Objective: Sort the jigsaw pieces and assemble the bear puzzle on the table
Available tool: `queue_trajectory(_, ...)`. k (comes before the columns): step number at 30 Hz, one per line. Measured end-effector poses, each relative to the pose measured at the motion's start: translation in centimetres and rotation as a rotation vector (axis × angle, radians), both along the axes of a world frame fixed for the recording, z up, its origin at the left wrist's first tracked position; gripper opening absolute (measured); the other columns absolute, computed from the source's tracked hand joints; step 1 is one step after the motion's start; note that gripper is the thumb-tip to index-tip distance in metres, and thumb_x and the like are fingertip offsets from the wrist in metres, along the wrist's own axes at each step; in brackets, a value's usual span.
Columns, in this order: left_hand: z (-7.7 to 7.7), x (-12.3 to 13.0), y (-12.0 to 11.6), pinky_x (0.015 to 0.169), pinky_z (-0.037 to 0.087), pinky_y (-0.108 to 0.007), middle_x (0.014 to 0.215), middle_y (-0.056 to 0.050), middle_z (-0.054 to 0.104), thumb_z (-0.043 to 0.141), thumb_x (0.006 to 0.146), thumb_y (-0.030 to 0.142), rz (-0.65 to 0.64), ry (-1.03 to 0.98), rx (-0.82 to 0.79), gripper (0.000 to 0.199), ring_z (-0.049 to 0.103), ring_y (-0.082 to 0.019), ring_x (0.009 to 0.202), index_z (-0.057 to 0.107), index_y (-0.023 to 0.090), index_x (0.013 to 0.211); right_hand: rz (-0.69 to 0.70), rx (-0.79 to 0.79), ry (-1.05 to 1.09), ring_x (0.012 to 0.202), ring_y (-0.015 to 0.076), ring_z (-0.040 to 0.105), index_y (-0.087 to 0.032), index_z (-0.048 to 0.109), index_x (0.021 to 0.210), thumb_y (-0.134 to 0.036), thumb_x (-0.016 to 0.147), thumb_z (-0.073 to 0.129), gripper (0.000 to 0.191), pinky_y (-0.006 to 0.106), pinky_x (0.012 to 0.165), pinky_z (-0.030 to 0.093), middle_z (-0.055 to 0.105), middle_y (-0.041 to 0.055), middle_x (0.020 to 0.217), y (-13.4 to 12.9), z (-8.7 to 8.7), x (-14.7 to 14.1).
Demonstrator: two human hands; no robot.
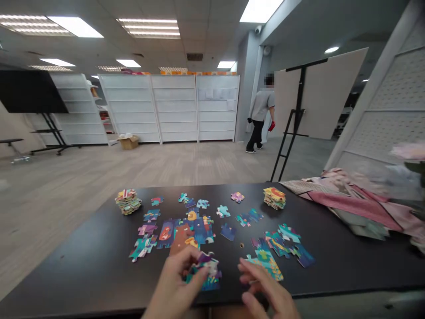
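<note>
The jigsaw pieces are flat and rigid-looking, with rounded knobs and notches and brightly printed faces, spread on your smooth, dark table (99, 252). A partly joined picture (182, 232), in deep blue and brown, lies beyond your left hand (181, 283). Two stacks, the left stack (128, 202) and the right stack (274, 198), stand near the far edge; folded pink cloth (361, 199) lies soft and creased at the right.

Your left grip is closed, thumb and fingers pinching a purple-and-white piece (208, 262) just above the near part of the table. Your right hand (267, 290) is open and holds nothing visible, its fingers loosely bent and apart, near a yellow-and-teal section (267, 262); whether they touch is unclear. Both your hands reach forward from the near edge, the right one angled inward.
</note>
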State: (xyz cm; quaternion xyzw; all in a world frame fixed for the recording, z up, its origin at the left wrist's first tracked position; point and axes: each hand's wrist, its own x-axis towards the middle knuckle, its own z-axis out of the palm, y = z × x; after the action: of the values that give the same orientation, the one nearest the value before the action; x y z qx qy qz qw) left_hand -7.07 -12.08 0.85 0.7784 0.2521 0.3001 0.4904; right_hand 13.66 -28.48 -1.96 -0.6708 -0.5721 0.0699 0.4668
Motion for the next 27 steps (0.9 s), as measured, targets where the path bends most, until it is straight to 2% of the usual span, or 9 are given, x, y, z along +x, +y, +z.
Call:
queue_trajectory(2,-0.3,3.3,-2.4,0.064,0.046,-0.023,0.072,-0.001,0.064,0.064,0.09,0.04,-0.059,0.034,0.033,0.025,0.059,-0.017,0.07,0.062,0.019,0.077,0.049,-0.037,0.198,0.083,0.0195,0.074,-0.026,0.066,0.124,-0.044,0.096,0.056,0.035,0.025,0.073,0.06,0.076,0.0076,0.104,1.8,0.6,-1.9)
queue_trajectory(4,-0.5,4.6,-2.8,0.071,0.05,-0.027,0.086,-0.005,0.069,0.061,0.09,0.032,-0.051,0.069,0.122,0.014,0.063,-0.02,0.079,0.066,0.019,0.092,0.071,-0.079,0.325,0.082,0.0191,0.073,-0.024,0.065,0.12,-0.042,0.096,0.054,0.031,0.025,0.072,0.059,0.075,0.0054,0.094,3.5,0.8,-2.8)
queue_trajectory(7,-1.5,3.5,-1.1,0.099,0.047,-0.044,0.127,-0.011,0.062,0.067,0.078,0.023,-0.03,0.137,0.388,0.055,0.058,-0.03,0.115,0.056,0.023,0.132,0.113,-0.214,0.27,0.071,0.0181,0.07,-0.021,0.065,0.116,-0.033,0.093,0.056,0.027,0.025,0.064,0.055,0.071,0.001,0.078,5.1,0.9,-2.8)
queue_trajectory(9,-2.6,2.4,0.1,0.105,0.042,-0.049,0.135,-0.011,0.058,0.07,0.067,0.023,-0.1,0.198,0.535,0.077,0.052,-0.034,0.124,0.048,0.026,0.141,0.106,-0.278,0.114,0.072,0.0188,0.069,-0.021,0.066,0.114,-0.026,0.092,0.053,0.026,0.028,0.068,0.055,0.072,0.0018,0.08,5.7,0.8,-2.5)
queue_trajectory(11,-3.7,1.7,0.8,0.102,0.044,-0.048,0.133,-0.01,0.059,0.071,0.063,0.026,-0.172,0.249,0.61,0.083,0.053,-0.034,0.121,0.047,0.026,0.142,0.064,-0.283,-0.035,0.087,0.0214,0.071,-0.021,0.068,0.116,-0.022,0.093,0.049,0.03,0.033,0.081,0.056,0.074,0.0061,0.094,5.9,0.5,-2.0)
queue_trajectory(15,-4.8,1.7,0.8,0.097,0.046,-0.042,0.13,-0.008,0.061,0.072,0.07,0.034,-0.198,0.268,0.688,0.064,0.056,-0.03,0.115,0.056,0.027,0.131,0.003,-0.283,-0.227,0.107,0.0263,0.068,-0.02,0.069,0.12,-0.019,0.093,0.046,0.035,0.043,0.099,0.053,0.071,0.0116,0.112,6.2,-0.4,-1.6)
queue_trajectory(20,-5.1,2.0,0.6,0.091,0.044,-0.037,0.118,0.0,0.068,0.074,0.077,0.036,-0.229,0.229,0.789,0.035,0.061,-0.024,0.104,0.064,0.028,0.109,-0.005,-0.316,-0.339,0.101,0.0273,0.067,-0.022,0.073,0.112,-0.02,0.091,0.053,0.029,0.045,0.091,0.058,0.07,0.0104,0.104,6.1,0.2,-1.2)
queue_trajectory(24,-5.2,2.1,0.4,0.089,0.043,-0.037,0.116,0.001,0.068,0.076,0.076,0.038,-0.184,0.239,0.776,0.031,0.06,-0.025,0.103,0.064,0.026,0.102,0.071,-0.269,-0.401,0.127,0.0287,0.058,-0.026,0.066,0.129,-0.027,0.098,0.049,0.036,0.055,0.111,0.045,0.063,0.0117,0.135,3.7,1.4,2.2)
queue_trajectory(27,-4.6,2.1,0.3,0.087,0.043,-0.036,0.114,0.001,0.069,0.075,0.079,0.039,-0.192,0.238,0.817,0.029,0.06,-0.024,0.101,0.064,0.026,0.101,0.154,-0.351,-0.455,0.137,0.0324,0.05,-0.031,0.063,0.135,-0.035,0.092,0.062,0.043,0.061,0.115,0.038,0.059,0.0087,0.144,1.4,1.8,5.1)
